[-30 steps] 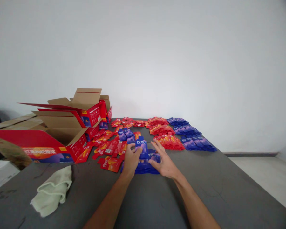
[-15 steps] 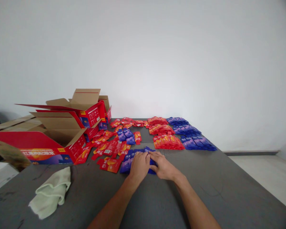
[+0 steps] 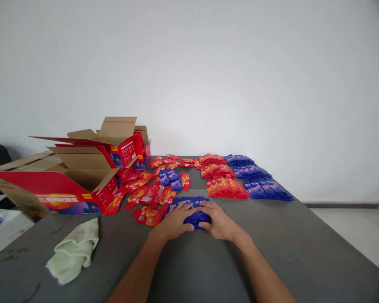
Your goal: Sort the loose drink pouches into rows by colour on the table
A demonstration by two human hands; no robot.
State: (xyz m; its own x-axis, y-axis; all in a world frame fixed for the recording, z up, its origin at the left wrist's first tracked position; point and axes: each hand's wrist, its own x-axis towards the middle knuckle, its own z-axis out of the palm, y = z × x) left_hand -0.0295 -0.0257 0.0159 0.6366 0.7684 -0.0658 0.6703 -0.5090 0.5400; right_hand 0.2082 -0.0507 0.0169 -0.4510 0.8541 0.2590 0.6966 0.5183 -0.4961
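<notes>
Blue sachets (image 3: 196,217) lie pressed under left hand (image 3: 174,221) and right hand (image 3: 220,221), fingers spread flat; red sachets (image 3: 148,215) at nine o'clock.

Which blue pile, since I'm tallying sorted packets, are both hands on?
The nearest blue pile: left hand and right hand rest on it. The blue rows far right and the loose blue packets among reds lie untouched.

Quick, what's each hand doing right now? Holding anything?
Left hand: open, palm down on the blue packets, nothing gripped.
Right hand: open, palm down on the same packets.
</notes>
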